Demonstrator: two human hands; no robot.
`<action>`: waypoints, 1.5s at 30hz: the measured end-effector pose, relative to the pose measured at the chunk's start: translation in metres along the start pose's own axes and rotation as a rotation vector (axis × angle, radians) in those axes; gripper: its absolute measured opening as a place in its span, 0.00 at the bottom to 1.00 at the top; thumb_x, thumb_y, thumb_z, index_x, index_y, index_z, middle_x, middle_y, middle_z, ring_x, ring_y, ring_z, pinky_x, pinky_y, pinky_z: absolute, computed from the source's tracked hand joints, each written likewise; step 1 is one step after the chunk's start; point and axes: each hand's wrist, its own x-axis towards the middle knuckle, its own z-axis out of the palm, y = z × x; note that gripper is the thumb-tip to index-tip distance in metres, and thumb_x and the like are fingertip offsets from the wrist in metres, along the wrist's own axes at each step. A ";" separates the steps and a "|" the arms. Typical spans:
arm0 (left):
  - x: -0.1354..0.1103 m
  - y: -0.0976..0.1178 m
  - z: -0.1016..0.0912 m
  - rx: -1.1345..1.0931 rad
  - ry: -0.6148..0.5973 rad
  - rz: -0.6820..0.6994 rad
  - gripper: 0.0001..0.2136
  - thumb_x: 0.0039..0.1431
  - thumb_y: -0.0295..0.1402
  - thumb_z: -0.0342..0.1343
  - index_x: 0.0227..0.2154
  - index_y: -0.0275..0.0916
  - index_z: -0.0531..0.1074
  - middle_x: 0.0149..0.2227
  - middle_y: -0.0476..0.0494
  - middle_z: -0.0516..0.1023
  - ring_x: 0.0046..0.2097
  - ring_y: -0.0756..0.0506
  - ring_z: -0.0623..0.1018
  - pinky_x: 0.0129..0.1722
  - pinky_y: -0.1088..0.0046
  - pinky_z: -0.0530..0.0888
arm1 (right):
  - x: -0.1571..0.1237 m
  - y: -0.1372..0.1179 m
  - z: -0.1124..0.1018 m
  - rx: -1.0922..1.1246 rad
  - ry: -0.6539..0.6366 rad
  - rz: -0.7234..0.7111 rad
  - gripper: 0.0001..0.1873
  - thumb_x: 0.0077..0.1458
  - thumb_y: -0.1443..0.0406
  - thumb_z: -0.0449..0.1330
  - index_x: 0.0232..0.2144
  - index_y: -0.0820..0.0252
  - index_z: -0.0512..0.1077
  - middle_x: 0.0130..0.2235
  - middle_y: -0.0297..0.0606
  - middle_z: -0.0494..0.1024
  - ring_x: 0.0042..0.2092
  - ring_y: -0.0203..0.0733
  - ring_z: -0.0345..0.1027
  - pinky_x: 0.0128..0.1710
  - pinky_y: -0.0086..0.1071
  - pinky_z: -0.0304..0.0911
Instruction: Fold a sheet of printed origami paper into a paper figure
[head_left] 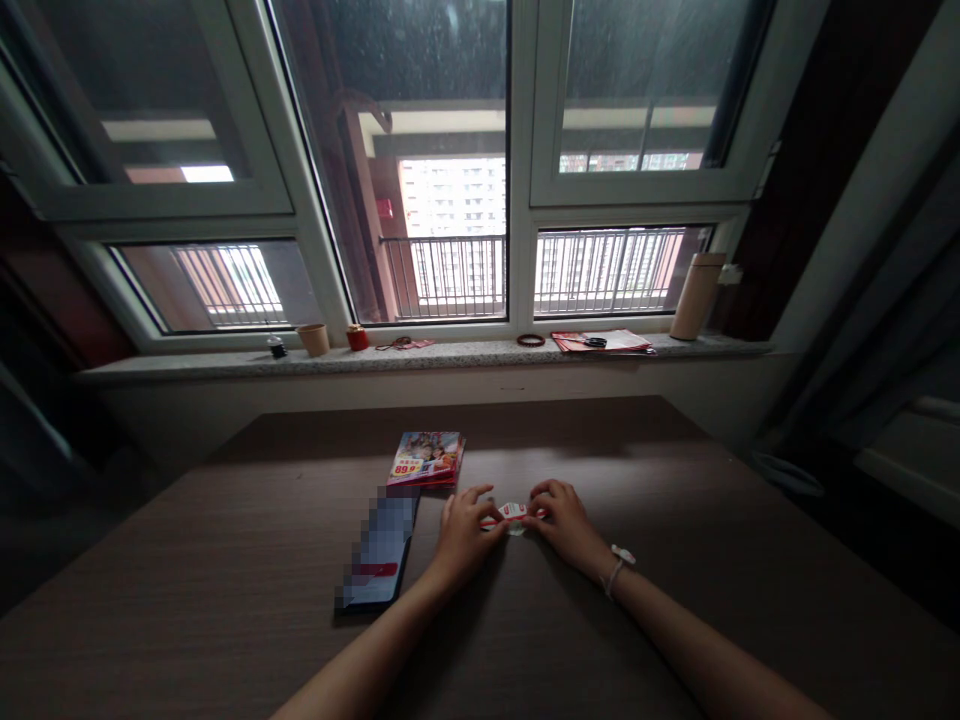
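Observation:
My left hand (463,535) and my right hand (564,520) meet at the middle of a dark wooden table (225,620). Both pinch a small folded piece of red and white paper (513,515) between their fingertips, low over the tabletop. My right wrist wears a light bracelet (619,562). Just left of my left hand lies a long dark leaflet (381,550). A colourful flyer stack (425,458) rests beyond it.
A stone window sill (465,355) runs behind the table. On it stand a small cup (314,339), a red pot (358,337), a bracelet ring (530,340), red papers (600,342) and a tall beige flask (696,296). Dark curtains hang at the right.

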 end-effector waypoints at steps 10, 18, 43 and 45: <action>0.000 0.001 0.001 -0.009 0.005 -0.023 0.04 0.54 0.35 0.58 0.28 0.46 0.78 0.56 0.47 0.72 0.58 0.39 0.69 0.61 0.47 0.55 | 0.003 -0.004 0.004 0.002 0.014 0.053 0.06 0.53 0.60 0.63 0.28 0.54 0.76 0.45 0.38 0.71 0.51 0.46 0.61 0.54 0.39 0.57; 0.000 0.009 -0.002 0.021 0.007 -0.020 0.04 0.54 0.34 0.58 0.27 0.45 0.78 0.55 0.47 0.73 0.57 0.39 0.69 0.60 0.49 0.57 | 0.004 -0.009 0.003 -0.015 -0.016 0.061 0.07 0.54 0.60 0.61 0.28 0.54 0.77 0.46 0.39 0.71 0.52 0.48 0.60 0.55 0.40 0.56; 0.004 0.003 0.007 0.072 0.007 -0.064 0.03 0.52 0.37 0.61 0.29 0.45 0.77 0.61 0.51 0.66 0.62 0.40 0.61 0.62 0.54 0.54 | 0.009 -0.011 0.001 -0.026 -0.040 0.108 0.07 0.51 0.60 0.63 0.25 0.56 0.77 0.46 0.38 0.72 0.51 0.46 0.60 0.52 0.34 0.54; 0.004 0.002 0.008 0.083 0.006 -0.066 0.04 0.51 0.37 0.61 0.29 0.46 0.77 0.62 0.52 0.65 0.63 0.39 0.60 0.62 0.53 0.53 | 0.009 -0.012 0.002 -0.044 -0.040 0.112 0.07 0.51 0.61 0.63 0.25 0.56 0.77 0.46 0.38 0.72 0.51 0.46 0.59 0.52 0.35 0.54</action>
